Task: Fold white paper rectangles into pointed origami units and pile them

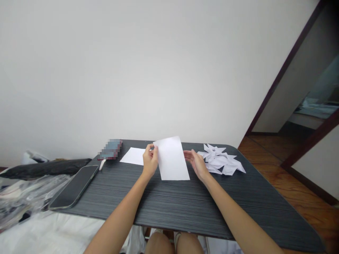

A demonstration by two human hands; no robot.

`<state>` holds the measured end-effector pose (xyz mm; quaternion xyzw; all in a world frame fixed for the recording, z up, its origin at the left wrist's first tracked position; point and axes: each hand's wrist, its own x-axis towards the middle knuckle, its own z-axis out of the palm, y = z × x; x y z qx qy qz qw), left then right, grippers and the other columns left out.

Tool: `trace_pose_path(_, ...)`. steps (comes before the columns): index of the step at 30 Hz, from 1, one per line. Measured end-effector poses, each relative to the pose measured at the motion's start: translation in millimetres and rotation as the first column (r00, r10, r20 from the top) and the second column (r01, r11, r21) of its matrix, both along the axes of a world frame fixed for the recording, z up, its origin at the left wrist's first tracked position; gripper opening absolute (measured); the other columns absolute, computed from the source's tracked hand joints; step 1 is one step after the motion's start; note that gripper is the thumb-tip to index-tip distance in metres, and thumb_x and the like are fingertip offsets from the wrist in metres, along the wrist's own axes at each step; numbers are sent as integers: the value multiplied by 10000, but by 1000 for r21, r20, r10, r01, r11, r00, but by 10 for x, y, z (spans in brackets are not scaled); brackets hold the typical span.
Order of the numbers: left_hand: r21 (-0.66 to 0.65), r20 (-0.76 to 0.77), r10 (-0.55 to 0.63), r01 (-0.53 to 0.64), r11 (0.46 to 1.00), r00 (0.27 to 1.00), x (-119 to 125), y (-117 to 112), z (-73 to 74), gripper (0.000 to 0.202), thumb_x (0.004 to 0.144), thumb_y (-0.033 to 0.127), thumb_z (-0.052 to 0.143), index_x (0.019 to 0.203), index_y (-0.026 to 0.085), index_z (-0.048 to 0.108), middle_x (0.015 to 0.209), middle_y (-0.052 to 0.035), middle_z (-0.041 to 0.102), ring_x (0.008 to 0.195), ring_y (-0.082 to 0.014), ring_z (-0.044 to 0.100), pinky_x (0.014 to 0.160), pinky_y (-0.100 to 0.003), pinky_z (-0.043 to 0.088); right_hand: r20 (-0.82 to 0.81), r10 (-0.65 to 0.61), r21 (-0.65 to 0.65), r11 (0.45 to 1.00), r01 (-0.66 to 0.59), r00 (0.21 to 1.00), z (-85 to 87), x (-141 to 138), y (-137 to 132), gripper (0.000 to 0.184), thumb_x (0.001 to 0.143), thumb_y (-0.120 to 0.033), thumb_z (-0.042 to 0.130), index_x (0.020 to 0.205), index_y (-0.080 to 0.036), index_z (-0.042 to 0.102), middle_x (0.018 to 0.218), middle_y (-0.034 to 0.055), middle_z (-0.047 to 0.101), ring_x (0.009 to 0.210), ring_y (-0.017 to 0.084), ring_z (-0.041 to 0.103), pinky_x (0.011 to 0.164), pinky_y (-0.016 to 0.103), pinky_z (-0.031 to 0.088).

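Observation:
A blank white sheet of paper [172, 159] is held up, tilted, over the dark table [169, 201]. My left hand [150, 159] pinches its left edge between thumb and fingers. At the sheet's right edge my right hand [197, 163] has its fingers stretched out behind or against the paper; whether they touch it I cannot tell. More white paper [133, 156] lies flat to the left, partly hidden by my left hand. Beyond my right hand sits a heap of folded white paper pieces [225, 161] with pointed corners.
A phone [74, 187] lies at the table's left edge. Behind it are a blurred-out box-like item [109, 150] and a thin white object [102, 164]. A pale wall [159, 70] stands behind the table. Plastic bags [39, 194] lie to the left, wooden floor [280, 173] to the right.

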<state>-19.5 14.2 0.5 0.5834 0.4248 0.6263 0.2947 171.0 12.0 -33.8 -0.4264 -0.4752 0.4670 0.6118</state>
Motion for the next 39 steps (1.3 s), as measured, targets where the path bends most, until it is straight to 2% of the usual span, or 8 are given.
trace_pose_path(4, -36, -43, -51, 50, 998, 998, 29, 3, -41, 225, 771, 388, 439, 821, 168, 441, 413, 91, 310, 332, -33, 249, 340, -155, 152, 26, 342, -58, 939, -340, 940, 200, -40, -163, 386, 671, -477, 549, 816, -132, 640, 774, 73, 661, 705, 184, 596, 653, 304, 457)
trace_pose_path(11, -228, -131, -477, 442, 868, 869, 54, 3, -91, 310, 717, 394, 513, 858, 121, 554, 572, -3, 576, 505, -107, 513, 459, -193, 387, -42, 150, -64, 986, -153, 988, 107, -33, -113, 306, 613, -404, 631, 744, -130, 654, 704, 64, 669, 617, 193, 603, 601, 321, 469)
trace_pose_path(19, -287, 67, -494, 491, 823, 867, -26, 88, -102, 306, 680, 353, 576, 854, 107, 629, 657, -31, 605, 566, -116, 538, 518, -215, 426, 44, 285, -41, 958, -283, 958, 188, 122, -110, 231, 606, -310, 639, 775, -156, 672, 734, 42, 673, 674, 171, 602, 640, 307, 462)
trace_pose_path(24, -422, 340, -549, 646, 636, 764, -13, 87, -64, 626, 715, 563, 426, 1225, 202, 383, 778, -83, 628, 637, -169, 605, 569, -279, 471, 141, 145, 56, 986, -154, 979, 145, 168, -48, 236, 647, -202, 542, 843, -197, 674, 834, 42, 672, 755, 180, 607, 694, 309, 461)
trace_pose_path(27, -455, 475, -595, 760, 464, 648, 2, 38, -1, 777, 683, 700, 211, 1284, 208, 244, 879, -141, 611, 696, -243, 619, 564, -355, 483, 218, 12, 149, 988, -46, 976, 92, 172, -6, 270, 665, -170, 477, 848, -200, 673, 845, 39, 672, 788, 183, 607, 722, 314, 461)
trace_pose_path(29, -427, 516, -612, 799, 423, 600, 7, 1, 43, 770, 673, 710, 203, 1274, 229, 225, 985, -156, 573, 734, -273, 615, 567, -383, 484, 265, -22, 189, 981, -30, 964, 65, 158, 5, 301, 666, -146, 442, 853, -200, 672, 864, 36, 669, 812, 184, 605, 739, 316, 460)
trace_pose_path(33, -423, 476, -604, 768, 481, 639, 7, -11, 38, 600, 711, 560, 439, 1193, 241, 278, 1035, -133, 540, 702, -245, 619, 530, -329, 484, 344, -43, 243, 969, -45, 938, 36, 106, -7, 378, 641, -87, 385, 861, -207, 669, 921, 25, 655, 887, 181, 586, 800, 321, 443)
trace_pose_path(39, -331, 275, -388, 466, 821, 880, -17, 116, -74, 527, 591, 159, 657, 1015, 171, 344, 724, -10, 561, 440, -55, 475, 372, -146, 331, 420, 108, 208, 955, -212, 901, 106, 56, -91, 384, 631, -75, 403, 879, -211, 663, 996, 20, 627, 975, 181, 544, 883, 332, 395)
